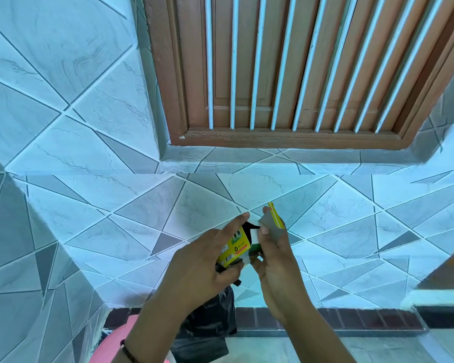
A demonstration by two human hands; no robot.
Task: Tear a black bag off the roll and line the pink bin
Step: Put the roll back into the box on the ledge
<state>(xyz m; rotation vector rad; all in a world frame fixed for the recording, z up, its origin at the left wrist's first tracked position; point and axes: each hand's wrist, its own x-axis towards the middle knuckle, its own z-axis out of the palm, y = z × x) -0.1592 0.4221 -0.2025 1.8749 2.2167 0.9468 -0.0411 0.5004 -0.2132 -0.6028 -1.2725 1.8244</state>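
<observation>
While my left hand (199, 260) grips the yellow box (235, 247) and my right hand (270, 247) pinches its flap (271, 226), black bag (210, 318) hangs toward six o'clock (pink bin (116, 341) at seven); I should tear steadily.

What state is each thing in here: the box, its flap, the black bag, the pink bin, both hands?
Yellow box: held up, end open.
Box flap: folded back, pinched.
Black bag: hanging down from the box end, not yet torn off.
Pink bin: below, only its rim in view, lining not visible.
Left hand: grips the box.
Right hand: pinches the flap.
Window shutters: closed.
</observation>
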